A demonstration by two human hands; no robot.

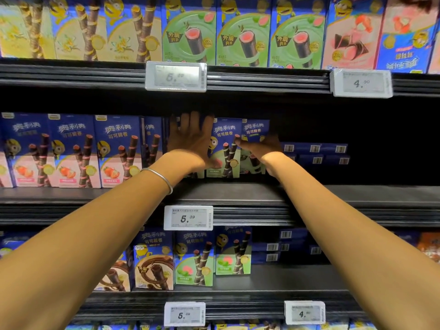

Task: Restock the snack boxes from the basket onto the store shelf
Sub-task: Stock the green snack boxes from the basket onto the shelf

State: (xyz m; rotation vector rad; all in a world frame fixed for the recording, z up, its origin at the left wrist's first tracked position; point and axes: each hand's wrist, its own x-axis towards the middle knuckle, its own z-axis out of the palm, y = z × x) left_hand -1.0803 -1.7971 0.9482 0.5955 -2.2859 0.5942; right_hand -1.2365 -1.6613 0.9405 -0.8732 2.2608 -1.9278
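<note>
Head view: left hand (190,139) presses flat, right hand (260,148) grips the green snack box (226,136), apparently squaring it on the shelf (321,194).

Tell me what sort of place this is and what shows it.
Most likely a supermarket snack aisle: tiered dark shelves, rows of identical snack boxes faced outward, and electronic price tags clipped to the shelf edges.
</note>
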